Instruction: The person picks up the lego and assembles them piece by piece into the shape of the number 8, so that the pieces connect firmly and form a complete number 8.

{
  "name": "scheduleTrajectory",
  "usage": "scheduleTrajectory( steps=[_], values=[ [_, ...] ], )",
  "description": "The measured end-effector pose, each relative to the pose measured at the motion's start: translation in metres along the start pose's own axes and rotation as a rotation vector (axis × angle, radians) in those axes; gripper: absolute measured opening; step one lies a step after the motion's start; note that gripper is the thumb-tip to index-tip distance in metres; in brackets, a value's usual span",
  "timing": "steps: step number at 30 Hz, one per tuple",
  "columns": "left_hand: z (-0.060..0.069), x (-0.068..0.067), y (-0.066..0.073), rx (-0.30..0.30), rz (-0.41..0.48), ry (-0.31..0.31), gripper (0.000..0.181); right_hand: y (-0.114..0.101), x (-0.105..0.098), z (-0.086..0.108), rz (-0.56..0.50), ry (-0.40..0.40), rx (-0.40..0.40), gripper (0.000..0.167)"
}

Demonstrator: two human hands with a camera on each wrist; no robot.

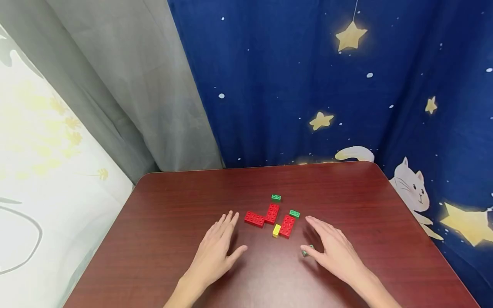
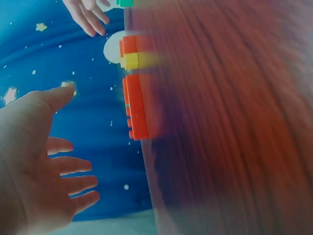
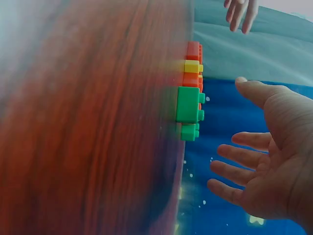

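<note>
In the head view, the thumb of the right hand (image 1: pixel 335 250) covers part of the near green brick (image 1: pixel 305 253), while the picture's edge crops the left forearm (image 1: pixel 185 291), the right forearm (image 1: pixel 372 287) and the table's (image 1: pixel 161 239) near side. Both wrist views blur the wood closest (its grain smears), and the right one cuts off the left hand (image 1: pixel 215 254).

Holds left grip (image 1: pixel 216 248) and right grip (image 1: pixel 336 248) over the worktop (image 1: pixel 173 201), flanking three red bricks (image 1: pixel 271 213) and one yellow brick (image 1: pixel 276 231)
</note>
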State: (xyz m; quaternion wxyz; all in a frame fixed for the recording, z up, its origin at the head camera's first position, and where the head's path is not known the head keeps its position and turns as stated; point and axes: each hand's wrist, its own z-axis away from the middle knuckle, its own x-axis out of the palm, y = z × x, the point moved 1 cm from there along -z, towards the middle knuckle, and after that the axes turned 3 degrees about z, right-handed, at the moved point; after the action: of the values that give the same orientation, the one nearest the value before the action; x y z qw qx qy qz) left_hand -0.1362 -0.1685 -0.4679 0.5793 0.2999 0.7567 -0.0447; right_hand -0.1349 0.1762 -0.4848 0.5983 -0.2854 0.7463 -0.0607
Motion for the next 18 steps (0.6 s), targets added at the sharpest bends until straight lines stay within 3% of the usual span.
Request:
scheduleTrajectory(
  steps=[7,18],
  values=[
    [-0.017,0.014,0.007,0.038,0.069,-0.054,0.088,-0.002,0.01,-0.014,-0.055,-0.034,-0.002,0.07],
    [-0.035,0.037,0.022,0.067,0.053,-0.093,0.083,-0.004,0.025,-0.035,-0.055,-0.084,-0.104,0.072]
  ],
)
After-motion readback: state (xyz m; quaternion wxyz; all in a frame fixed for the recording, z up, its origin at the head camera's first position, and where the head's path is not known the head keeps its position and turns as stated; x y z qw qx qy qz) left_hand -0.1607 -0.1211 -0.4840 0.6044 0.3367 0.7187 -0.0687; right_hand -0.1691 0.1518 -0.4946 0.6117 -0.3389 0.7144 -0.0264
